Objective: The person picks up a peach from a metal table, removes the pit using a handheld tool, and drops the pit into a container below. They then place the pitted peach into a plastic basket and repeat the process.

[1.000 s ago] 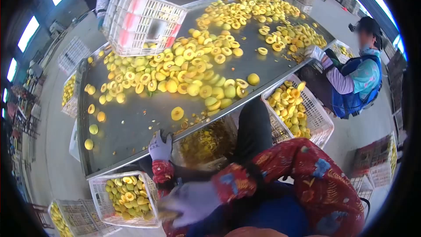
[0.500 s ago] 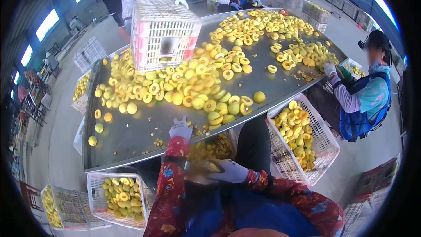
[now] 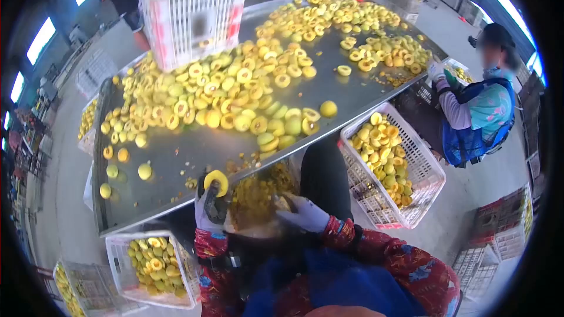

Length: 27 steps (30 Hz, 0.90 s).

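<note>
My left hand (image 3: 210,214), gloved, is closed round a yellow peach half (image 3: 221,176) just over the near edge of the metal table (image 3: 170,167). The half's cut face and hollow centre show. My right hand (image 3: 304,214), also gloved, is closed in front of my body; a small blurred object pokes out of its fingers, too smeared to name. Between and below my hands sits a container of brownish scraps (image 3: 258,194). Past my left hand, a broad heap of halved peaches (image 3: 229,91) covers much of the table.
Crates of peach halves stand on the floor at my right (image 3: 426,185) and left (image 3: 120,258). A white crate (image 3: 194,20) is tipped over the heap at the far side. A co-worker in a blue vest (image 3: 479,117) works at the table's right end.
My left hand has come back from the table top towards me and now holds a peach half. The far crate has been raised slightly, and the view has shifted. My right hand stays low.
</note>
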### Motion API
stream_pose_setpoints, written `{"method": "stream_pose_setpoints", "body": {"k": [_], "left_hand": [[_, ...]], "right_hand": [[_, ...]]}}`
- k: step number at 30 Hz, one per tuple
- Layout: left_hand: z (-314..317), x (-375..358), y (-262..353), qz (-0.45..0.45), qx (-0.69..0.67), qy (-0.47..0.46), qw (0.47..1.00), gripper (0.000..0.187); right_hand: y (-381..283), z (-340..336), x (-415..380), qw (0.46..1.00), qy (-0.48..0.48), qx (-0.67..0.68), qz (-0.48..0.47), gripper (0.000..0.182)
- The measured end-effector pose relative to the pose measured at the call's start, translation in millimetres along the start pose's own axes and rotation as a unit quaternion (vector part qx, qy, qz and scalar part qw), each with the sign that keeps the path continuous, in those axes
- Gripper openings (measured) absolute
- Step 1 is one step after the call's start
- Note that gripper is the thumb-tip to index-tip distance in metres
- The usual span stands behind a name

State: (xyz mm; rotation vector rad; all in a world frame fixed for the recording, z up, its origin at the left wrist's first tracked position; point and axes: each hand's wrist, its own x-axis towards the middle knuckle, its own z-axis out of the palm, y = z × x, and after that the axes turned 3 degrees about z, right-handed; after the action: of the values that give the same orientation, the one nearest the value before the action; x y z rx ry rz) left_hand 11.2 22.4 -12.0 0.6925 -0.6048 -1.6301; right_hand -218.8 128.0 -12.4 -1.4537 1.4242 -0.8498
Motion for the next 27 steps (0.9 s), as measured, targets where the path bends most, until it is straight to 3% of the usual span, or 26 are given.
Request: {"method": "stream_pose_setpoints", "body": {"k": [1,3,5,6,7,8,10,11,13,15,17,19,20,22,23,25,27], "left_hand": [[-3,-12,0,-0.019,0.002,0.037,0.999,0.029],[-10,-28,-8,-0.058,-0.06,0.039,0.996,0.027],[22,-49,-8,-0.056,0.009,0.129,0.99,0.024],[25,-57,-9,-0.042,0.011,0.104,0.994,0.026],[10,-62,-20,0.014,0.141,0.056,0.988,0.027],[4,-65,-24,0.079,0.265,0.024,0.961,0.029],[15,-73,-24,0.002,0.086,0.029,0.996,0.031],[16,-74,-26,0.047,0.119,0.001,0.992,0.032],[19,-71,-25,0.027,0.09,-0.024,0.995,0.039],[20,-69,-22,-0.106,-0.032,-0.011,0.994,0.053],[6,-67,-40,0.04,0.269,-0.009,0.962,0.052],[7,-66,-51,0.088,0.299,0.018,0.95,0.049],[12,-66,-55,0.063,0.183,0.045,0.98,0.047],[20,-70,-47,0.039,0.126,0.049,0.99,0.044],[24,-72,-38,0.041,0.187,0.027,0.981,0.043],[25,-72,-35,0.01,0.145,0.004,0.989,0.04],[22,-69,-40,-0.054,-0.065,0.004,0.996,0.039]], "right_hand": [[-16,-5,1,0.998,-0.026,-0.025,0.052,0.04],[-22,0,9,0.996,0.017,0.015,-0.082,0.041],[-15,5,9,0.996,0.036,-0.035,-0.08,0.033],[-16,8,7,0.998,0.002,0.046,-0.048,0.032],[-22,7,6,0.992,-0.024,0.125,-0.015,0.031],[-38,1,6,0.997,-0.058,0.057,-0.01,0.03],[-40,10,3,0.992,-0.002,-0.053,-0.115,0.03],[-40,11,2,0.979,0.033,-0.109,-0.169,0.03],[-41,12,4,0.976,0.016,-0.136,-0.169,0.031],[-43,15,5,0.972,-0.002,-0.162,-0.168,0.033],[-47,18,6,0.968,0.004,-0.192,-0.158,0.034],[-44,20,8,0.955,0.012,-0.236,-0.179,0.035],[-38,21,12,0.943,0.016,-0.264,-0.204,0.035],[-35,23,14,0.912,0.02,-0.319,-0.258,0.036],[-38,22,15,0.892,0.021,-0.346,-0.289,0.037],[-41,23,16,0.911,0.008,-0.328,-0.248,0.036],[-44,29,15,0.967,-0.02,-0.233,-0.101,0.035]]}}
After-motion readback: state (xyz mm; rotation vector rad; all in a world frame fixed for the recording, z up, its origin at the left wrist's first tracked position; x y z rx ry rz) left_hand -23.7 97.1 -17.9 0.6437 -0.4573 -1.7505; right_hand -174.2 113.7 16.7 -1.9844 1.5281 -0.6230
